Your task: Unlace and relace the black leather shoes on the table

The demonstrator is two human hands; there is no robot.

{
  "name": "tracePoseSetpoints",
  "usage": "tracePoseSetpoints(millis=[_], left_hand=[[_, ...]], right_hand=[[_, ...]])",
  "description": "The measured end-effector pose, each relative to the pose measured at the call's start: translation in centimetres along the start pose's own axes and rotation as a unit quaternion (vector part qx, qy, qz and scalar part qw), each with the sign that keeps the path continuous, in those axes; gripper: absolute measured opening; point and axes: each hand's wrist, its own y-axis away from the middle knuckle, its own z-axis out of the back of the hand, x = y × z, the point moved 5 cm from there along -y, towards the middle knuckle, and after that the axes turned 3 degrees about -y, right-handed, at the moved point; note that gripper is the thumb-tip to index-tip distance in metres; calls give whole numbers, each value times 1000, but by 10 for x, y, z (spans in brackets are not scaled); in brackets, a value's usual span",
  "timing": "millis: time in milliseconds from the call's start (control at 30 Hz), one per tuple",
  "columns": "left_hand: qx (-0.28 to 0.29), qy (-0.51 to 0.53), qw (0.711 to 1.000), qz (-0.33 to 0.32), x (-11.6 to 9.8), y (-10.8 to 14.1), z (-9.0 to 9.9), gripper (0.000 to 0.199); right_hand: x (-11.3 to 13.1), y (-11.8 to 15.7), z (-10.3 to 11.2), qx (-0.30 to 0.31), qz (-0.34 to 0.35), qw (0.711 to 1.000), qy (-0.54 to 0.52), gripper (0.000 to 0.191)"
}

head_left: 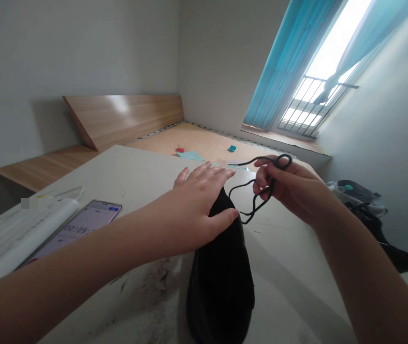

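Observation:
A black cloth drawstring bag [221,282] lies on a pale tabletop, its narrow top pointing away from me. My left hand [200,203] grips that top between thumb and palm, with the fingers spread past it. My right hand [284,188] is shut on a thin black cord [241,188], pinching it near a small loop. The cord hangs in loose strands between my right hand and the top of the bag. My left palm hides where the bag's opening lies.
A phone [89,224] showing a timer and a long white object [27,234] lie at the table's [128,172] left. A dark bag [365,210] sits beyond the right edge. Past the table are a wooden platform [125,117] and small coloured items on it.

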Motion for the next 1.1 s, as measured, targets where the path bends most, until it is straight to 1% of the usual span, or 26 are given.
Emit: tracePoseSetpoints(millis=[67, 133, 167, 200, 267, 300, 333, 400, 433, 467, 500, 533, 567, 633, 667, 700, 767, 833, 867, 933, 1000, 1100], left_hand=[[-9, 43, 999, -26, -4, 1, 1, 74], [-9, 98, 993, -66, -12, 4, 2, 80], [1, 124, 989, -81, -16, 6, 1, 76], [13, 146, 985, -88, -19, 8, 1, 66], [26, 183, 979, -89, -23, 10, 2, 37], [21, 199, 976, -86, -23, 9, 4, 25], [9, 215, 973, -82, -22, 8, 8, 20], [-37, 266, 961, -65, -15, 4, 17, 23], [-65, 298, 951, -48, -10, 1, 22, 26], [-93, 330, 939, -29, -3, -1, 25, 30], [-117, 365, 923, -16, 3, -4, 28, 32], [-134, 402, 906, -7, 8, -6, 30, 33], [-140, 436, 889, 2, 12, -8, 30, 33], [-118, 483, 868, 20, 18, -12, 24, 27], [-100, 493, 863, 34, 19, -13, 20, 25], [-82, 493, 865, 48, 20, -14, 16, 26], [-55, 465, 881, 60, 19, -15, 10, 29], [-49, 422, 904, 46, 17, -16, 8, 28], [-52, 393, 918, 34, 15, -16, 8, 26], [-66, 300, 952, -4, 11, -15, 8, 22], [-76, 195, 977, -35, 7, -13, 7, 16], [-81, 87, 991, -58, 3, -12, 3, 7]], right_hand=[[16, 10, -20, 15, 55, 994, -95, 7], [32, 23, -37, 18, 107, 983, -149, 15], [38, 28, -44, 11, 126, 979, -157, 21], [42, 32, -48, 0, 142, 977, -159, 25], [46, 35, -49, -22, 168, 974, -152, 30], [47, 35, -46, -38, 180, 973, -137, 30], [46, 34, -41, -61, 192, 973, -110, 29], [44, 32, -31, -114, 216, 970, -17, 22], [42, 31, -29, -133, 216, 966, 49, 19], [39, 30, -30, -130, 206, 962, 125, 17], [35, 30, -36, -104, 184, 955, 206, 15], [29, 30, -44, -60, 154, 944, 287, 15], [23, 32, -55, -4, 120, 925, 361, 16], [12, 40, -75, 99, 73, 877, 464, 17], [9, 45, -82, 130, 67, 858, 492, 16], [9, 49, -86, 145, 72, 846, 507, 14], [13, 54, -88, 149, 99, 834, 522, 8], [20, 57, -81, 133, 132, 822, 537, 14], [24, 58, -77, 122, 148, 811, 553, 17], [30, 59, -70, 92, 175, 781, 592, 20], [32, 61, -69, 69, 193, 753, 625, 21], [31, 66, -75, 60, 215, 722, 656, 17]])
